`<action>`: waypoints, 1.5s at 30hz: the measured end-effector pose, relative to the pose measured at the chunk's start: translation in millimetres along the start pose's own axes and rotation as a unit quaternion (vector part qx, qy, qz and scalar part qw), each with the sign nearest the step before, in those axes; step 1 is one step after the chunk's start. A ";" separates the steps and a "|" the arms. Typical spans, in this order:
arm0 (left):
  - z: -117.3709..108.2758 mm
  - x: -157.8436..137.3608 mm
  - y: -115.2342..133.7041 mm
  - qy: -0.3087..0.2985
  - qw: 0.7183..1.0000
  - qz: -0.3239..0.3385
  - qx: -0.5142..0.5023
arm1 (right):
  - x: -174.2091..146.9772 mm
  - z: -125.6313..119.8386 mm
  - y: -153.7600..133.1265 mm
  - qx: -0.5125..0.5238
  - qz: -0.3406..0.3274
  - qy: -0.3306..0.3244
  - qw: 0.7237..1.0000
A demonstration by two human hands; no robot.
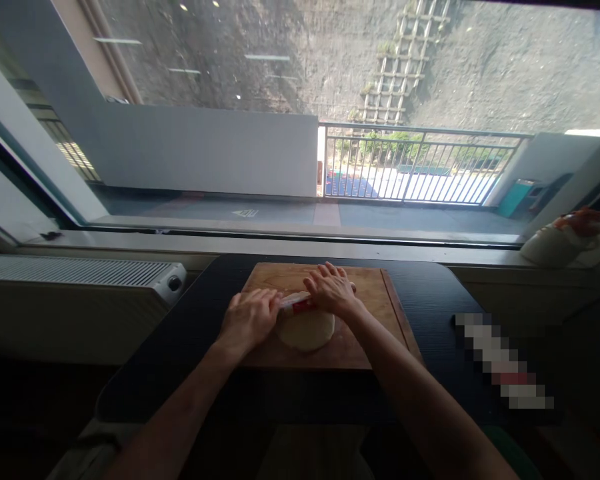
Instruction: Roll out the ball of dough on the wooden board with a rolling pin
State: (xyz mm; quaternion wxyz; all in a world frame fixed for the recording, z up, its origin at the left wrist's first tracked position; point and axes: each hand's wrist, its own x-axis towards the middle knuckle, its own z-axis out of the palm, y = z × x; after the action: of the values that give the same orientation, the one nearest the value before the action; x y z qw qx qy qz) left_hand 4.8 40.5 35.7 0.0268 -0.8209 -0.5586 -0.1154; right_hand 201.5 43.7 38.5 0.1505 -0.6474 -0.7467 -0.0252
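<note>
A round, flattened piece of pale dough (307, 331) lies on a wooden board (370, 320). Across its far part rests a rolling pin (303, 306) with a red section in the middle, slanting up to the right. My left hand (253, 317) is closed over the pin's left end, fingers curled forward. On the right end, my right hand (331, 287) presses down with its fingers stretched out and lying over the pin. The pin's end peeks out beside that hand. Both palms hide much of the pin.
The board is on a dark table (180, 353) by a large window. A blurred-out object (500, 360) lies on the table's right side. A white radiator (80, 300) stands left. On the right of the sill (330, 248) sits a pale pot-like object (555, 241).
</note>
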 end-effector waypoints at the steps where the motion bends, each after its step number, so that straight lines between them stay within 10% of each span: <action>1: 0.2 -14.1 2.7 0.004 1.000 0.011 0.001 | -16.4 0.1 0.7 0.003 -0.008 0.012 1.000; 8: 13.9 -93.7 14.8 0.058 0.991 0.120 0.027 | -107.7 1.5 9.8 0.016 -0.070 0.044 0.996; 18: -2.0 -4.3 -5.1 -0.003 0.999 -0.017 0.031 | 35.6 2.5 -10.9 0.022 -0.016 -0.033 0.999; 28: 19.9 -94.4 21.2 0.105 0.984 0.126 0.065 | -86.9 0.8 14.7 0.021 -0.092 0.027 0.995; 38: 6.6 -0.1 -0.6 0.069 0.997 0.002 0.040 | 40.7 11.3 -7.0 0.027 -0.032 -0.034 0.999; 45: 15.3 -58.6 16.5 0.089 0.992 0.080 0.026 | -54.5 1.9 2.8 0.045 -0.099 0.015 0.994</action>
State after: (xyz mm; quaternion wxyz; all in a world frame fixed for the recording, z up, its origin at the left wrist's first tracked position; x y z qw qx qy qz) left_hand 2.0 -16.4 9.4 0.1066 -0.8485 -0.4893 -0.1709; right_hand 210.2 -7.7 22.2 0.1880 -0.5624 -0.8051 -0.0162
